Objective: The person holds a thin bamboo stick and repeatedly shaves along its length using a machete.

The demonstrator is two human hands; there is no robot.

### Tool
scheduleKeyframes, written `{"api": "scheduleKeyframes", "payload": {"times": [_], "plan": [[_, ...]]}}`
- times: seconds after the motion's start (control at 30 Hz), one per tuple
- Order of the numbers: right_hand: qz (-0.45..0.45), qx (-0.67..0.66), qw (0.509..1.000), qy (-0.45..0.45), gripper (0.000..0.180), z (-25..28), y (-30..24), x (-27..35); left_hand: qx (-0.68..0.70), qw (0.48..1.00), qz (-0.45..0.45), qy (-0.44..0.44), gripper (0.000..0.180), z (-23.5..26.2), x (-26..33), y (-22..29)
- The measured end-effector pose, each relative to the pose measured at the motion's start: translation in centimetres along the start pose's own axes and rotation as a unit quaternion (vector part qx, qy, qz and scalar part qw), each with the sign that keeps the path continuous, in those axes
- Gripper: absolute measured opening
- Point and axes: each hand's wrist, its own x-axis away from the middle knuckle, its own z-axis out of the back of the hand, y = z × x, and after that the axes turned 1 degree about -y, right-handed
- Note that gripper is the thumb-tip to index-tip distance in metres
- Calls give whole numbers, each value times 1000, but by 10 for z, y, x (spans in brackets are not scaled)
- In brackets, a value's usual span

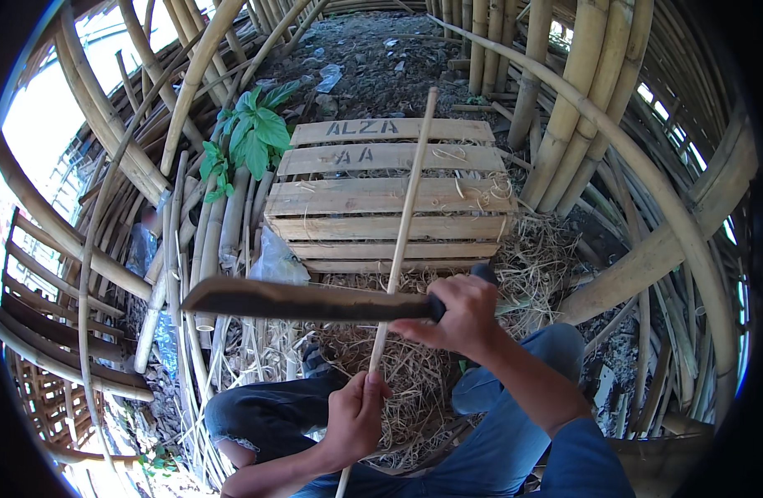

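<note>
My right hand (462, 314) is wrapped round the dark handle of a machete (307, 300). Its broad blade points left and lies across a thin bamboo strip (409, 199), just above my left hand. That strip runs from my lap up and away over a slatted wooden crate. My left hand (356, 415) is closed round its lower part, thumb on top. Whether the blade's edge bites into the strip or only rests against it, I cannot tell.
The wooden crate (373, 197) lies in front of me with curled shavings on it. Straw-like shavings (423, 390) cover the ground between my legs. Bamboo poles (593, 91) stand at the right and more lean at the left. A leafy green plant (253, 137) grows beside the crate.
</note>
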Motion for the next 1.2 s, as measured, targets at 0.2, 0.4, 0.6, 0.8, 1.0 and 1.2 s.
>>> {"api": "scheduleKeyframes", "payload": {"times": [0.2, 0.4, 0.6, 0.8, 1.0, 1.2], "plan": [[11, 0, 1000, -11, 66, 6, 16, -8, 4, 1000, -25, 1, 35, 0, 5, 3], [26, 6, 1000, -4, 66, 5, -2, -4, -27, 1000, -16, -3, 35, 0, 4, 2], [17, 37, 998, 44, 70, -6, 25, -8, 43, 998, 8, -36, 33, 2, 2, 6], [92, 40, 995, 26, 68, 0, 6, -5, 66, 995, 36, -60, 33, 2, 10, 7], [-3, 38, 998, 51, 68, -8, 22, -4, 85, 993, 40, -69, 34, 4, 4, 5], [53, 35, 998, 26, 68, 8, 23, -10, 44, 997, 22, -67, 32, 1, 19, 4]]}}
